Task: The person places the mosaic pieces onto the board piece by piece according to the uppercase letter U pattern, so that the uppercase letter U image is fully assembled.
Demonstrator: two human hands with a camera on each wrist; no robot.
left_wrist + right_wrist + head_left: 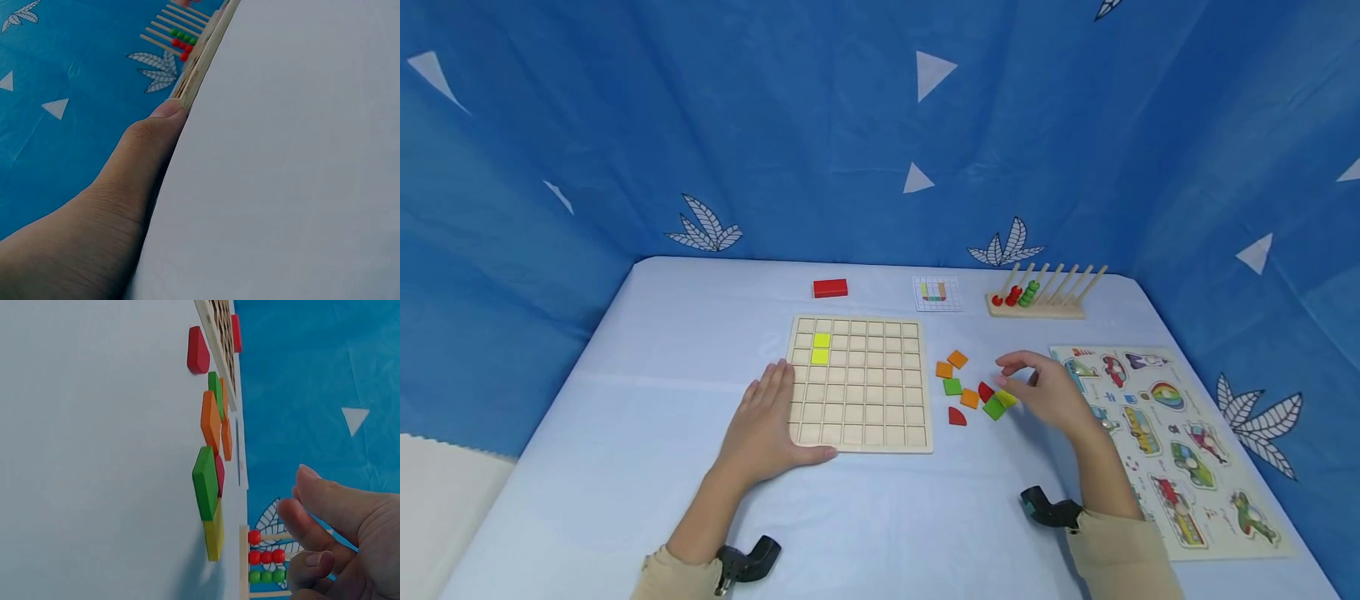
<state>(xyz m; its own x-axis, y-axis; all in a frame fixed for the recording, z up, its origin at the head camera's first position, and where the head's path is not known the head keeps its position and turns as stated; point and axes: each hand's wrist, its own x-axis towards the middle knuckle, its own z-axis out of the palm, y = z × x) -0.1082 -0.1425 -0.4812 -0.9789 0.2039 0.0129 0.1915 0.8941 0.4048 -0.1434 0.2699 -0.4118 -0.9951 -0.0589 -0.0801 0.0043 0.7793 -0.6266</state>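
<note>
A pale wooden grid board (865,408) lies mid-table with two yellow squares (821,347) side by side in its upper left cells. My left hand (763,433) rests at its lower left corner, straight fingers along the left edge and thumb at the near edge; the left wrist view shows the thumb (165,115) against the board's side. To the right, my right hand (1041,392) hovers over loose pieces, fingers loosely bent, nothing between thumb and fingertips. Beneath it are a yellow piece (214,532), a green square (206,482) and a red quarter-round piece (986,391).
Orange squares (970,398), another green square (952,387) and another red piece (957,416) lie beside the board. Behind are a red block (830,288), a pattern card (937,294) and a bead-peg stand (1036,308). A picture puzzle board (1172,467) lies at right.
</note>
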